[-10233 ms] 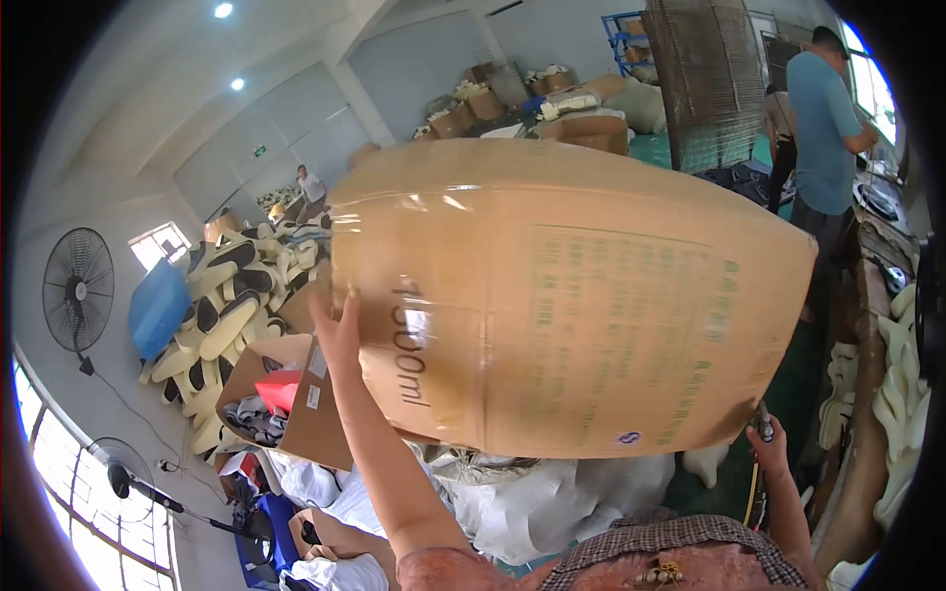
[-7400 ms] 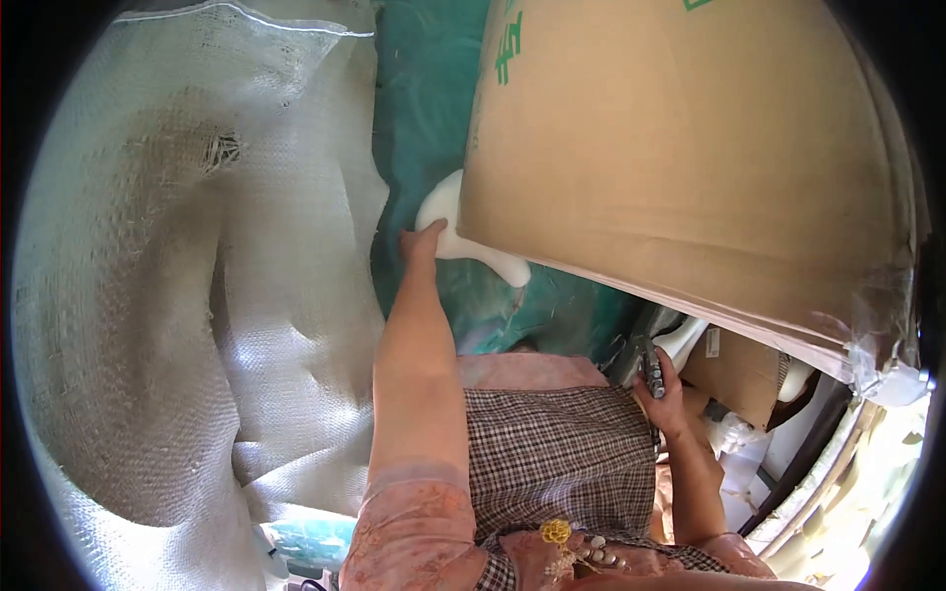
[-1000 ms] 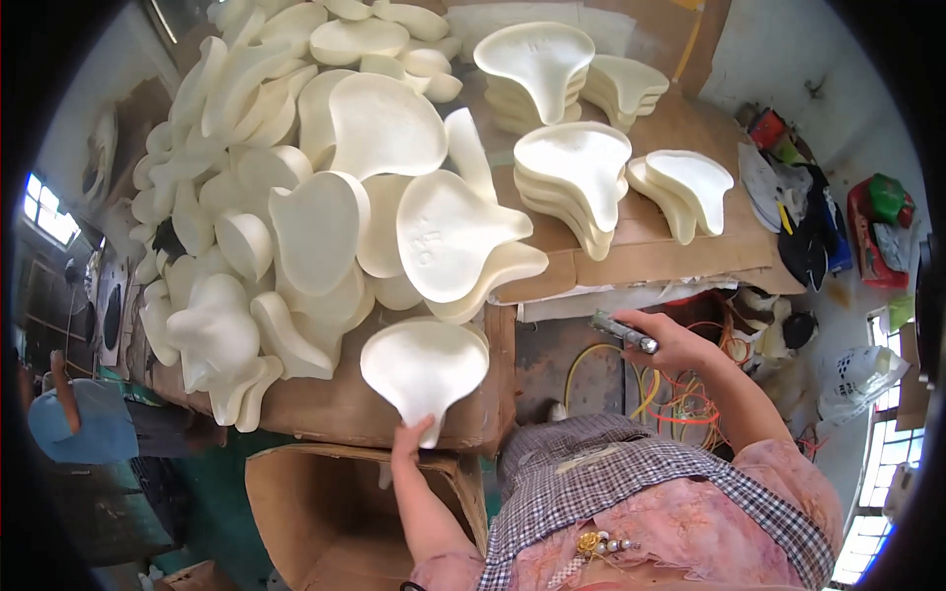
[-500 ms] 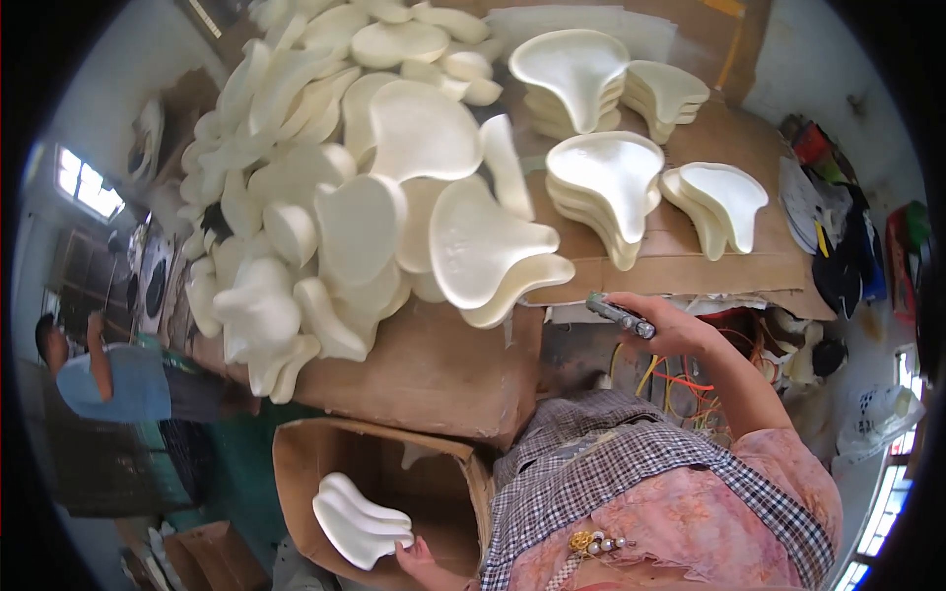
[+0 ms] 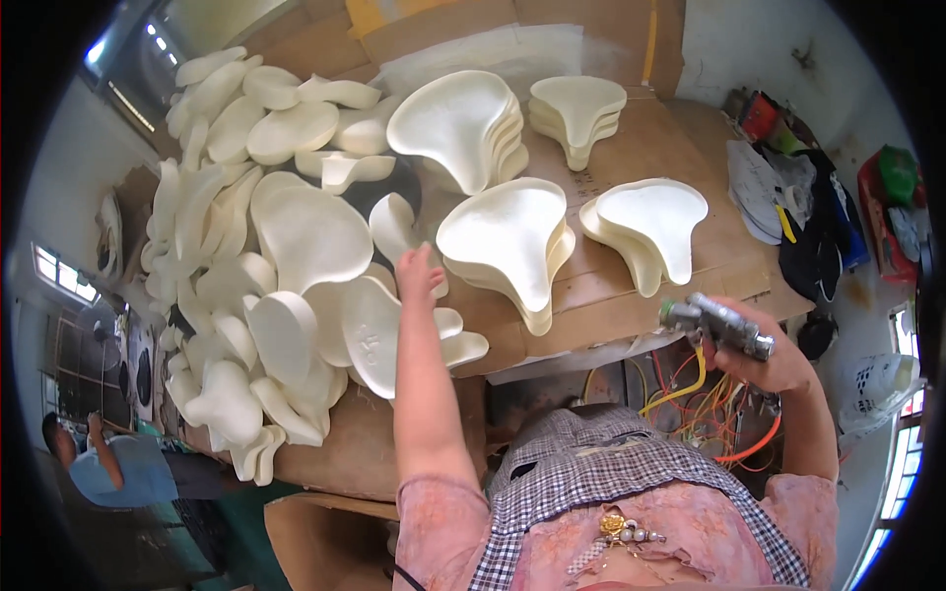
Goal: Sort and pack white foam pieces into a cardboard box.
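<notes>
My left hand [image 5: 421,274] reaches out over the table, nothing visibly held, fingers loosely apart. It is close to a narrow cream saddle-shaped foam pad [image 5: 390,225], overlapping its edge; whether they touch I cannot tell. In my right hand [image 5: 774,345] is a metal spray gun [image 5: 717,323], held over the table's near edge at the right. Between the hands stand a stack of saddle pads [image 5: 507,231] and a shorter stack [image 5: 650,219]. Behind them are another stack [image 5: 453,123] and a smaller one [image 5: 579,103]. A large pile of loose pads [image 5: 305,231] covers the left side.
A cardboard box [image 5: 296,532] stands below the table at the lower left. Yellow and orange hoses [image 5: 695,394] tangle beneath the right edge. Caps and bags [image 5: 788,207] lie at the far right. Another person [image 5: 118,473] is at the far left.
My left hand has left the cardboard box, let go of several saddle pads and come up over the table. The right hand has moved right with the spray gun. The view has shifted.
</notes>
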A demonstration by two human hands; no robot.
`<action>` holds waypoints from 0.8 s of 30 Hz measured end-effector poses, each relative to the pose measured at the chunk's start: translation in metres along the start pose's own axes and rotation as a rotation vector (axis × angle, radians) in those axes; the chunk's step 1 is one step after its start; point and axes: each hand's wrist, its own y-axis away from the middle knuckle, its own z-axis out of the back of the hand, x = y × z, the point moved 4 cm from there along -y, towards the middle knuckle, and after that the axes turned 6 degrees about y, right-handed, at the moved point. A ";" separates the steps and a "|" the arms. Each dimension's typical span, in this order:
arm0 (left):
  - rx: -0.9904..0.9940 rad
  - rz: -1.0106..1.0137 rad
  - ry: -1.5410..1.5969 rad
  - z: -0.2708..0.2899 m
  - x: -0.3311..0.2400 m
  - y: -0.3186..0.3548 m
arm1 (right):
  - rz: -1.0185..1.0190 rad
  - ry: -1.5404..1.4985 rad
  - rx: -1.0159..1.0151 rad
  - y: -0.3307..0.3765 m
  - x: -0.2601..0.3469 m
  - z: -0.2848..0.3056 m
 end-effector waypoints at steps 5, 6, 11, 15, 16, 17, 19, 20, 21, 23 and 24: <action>-0.003 0.113 -0.337 -0.035 0.043 -0.061 | -0.028 0.211 0.062 -0.009 0.015 -0.011; -0.019 0.043 -0.392 -0.034 0.044 -0.063 | 0.040 0.186 -0.054 -0.011 0.020 -0.011; -0.038 -0.028 -0.169 -0.045 0.035 -0.030 | 0.144 -0.023 -0.285 -0.004 0.040 -0.012; 0.005 0.060 -0.019 -0.046 0.030 0.000 | 0.066 0.235 -0.165 0.019 0.037 -0.020; -0.043 0.048 0.033 -0.039 0.030 0.007 | 0.026 0.148 -0.150 0.024 0.034 -0.022; -0.089 0.031 0.082 -0.031 0.029 0.013 | 0.029 0.147 -0.155 0.029 0.036 -0.025; -0.145 -0.025 0.135 -0.004 0.033 0.012 | -0.014 0.037 -0.186 0.032 0.039 -0.029; -0.141 -0.037 0.247 0.008 0.028 0.016 | -0.022 0.033 -0.201 0.031 0.037 -0.028; -0.047 -0.121 0.422 0.022 0.019 0.020 | -0.056 0.106 -0.160 0.030 0.035 -0.029; -0.029 -0.150 0.551 0.055 -0.004 0.026 | -0.107 0.162 -0.124 0.030 0.030 -0.035; -0.036 -0.150 0.631 0.068 -0.017 0.027 | -0.037 0.234 -0.127 0.024 0.030 -0.037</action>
